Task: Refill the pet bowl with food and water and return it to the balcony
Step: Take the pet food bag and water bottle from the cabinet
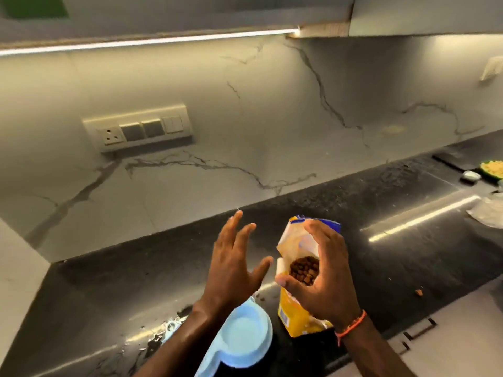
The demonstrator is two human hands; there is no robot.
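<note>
A yellow pet food bag stands upright on the black counter, its top open and brown kibble showing inside. My right hand curls around the bag's open mouth, thumb on the near edge and fingers over the far rim. My left hand hovers just left of the bag with fingers spread and nothing in it. The light blue pet bowl sits on the counter's near edge below my left wrist. My forearm hides part of the bowl, and the visible compartment looks pale inside.
Spilled water glistens on the counter left of the bowl. A stray kibble piece lies to the right. A switch panel is on the marble backsplash. A green dish and clear plastic sit at the far right.
</note>
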